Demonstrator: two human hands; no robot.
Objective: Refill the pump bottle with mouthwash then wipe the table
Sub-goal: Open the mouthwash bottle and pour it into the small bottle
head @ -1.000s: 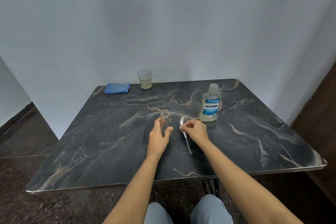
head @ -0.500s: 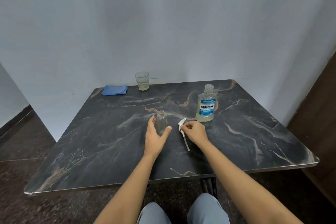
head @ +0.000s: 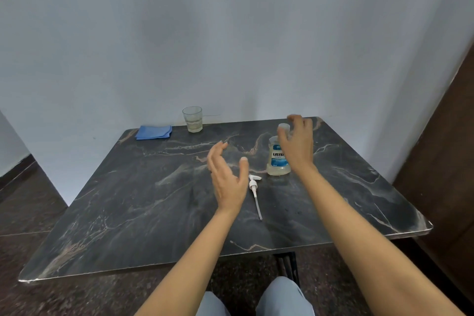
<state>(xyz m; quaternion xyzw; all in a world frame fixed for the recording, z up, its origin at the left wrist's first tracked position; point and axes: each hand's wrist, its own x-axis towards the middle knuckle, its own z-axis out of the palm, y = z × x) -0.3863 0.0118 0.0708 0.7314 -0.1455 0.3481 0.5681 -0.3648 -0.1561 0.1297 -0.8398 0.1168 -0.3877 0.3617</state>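
Near far right corner of worktop [head: 154,213]: mouthwash [head: 275,161], cap on; right hand [head: 297,146] open just in front, fingers spread, no grip yet. Left hand [head: 227,177] open, empty; small bottle not visible behind it. Pump [head: 255,190] flat mid-worktop. Advice: wrap mouthwash body, steady with left, twist cap off.

Dark veined marble table [head: 154,200], blue cloth [head: 154,132], white pump [head: 254,186]
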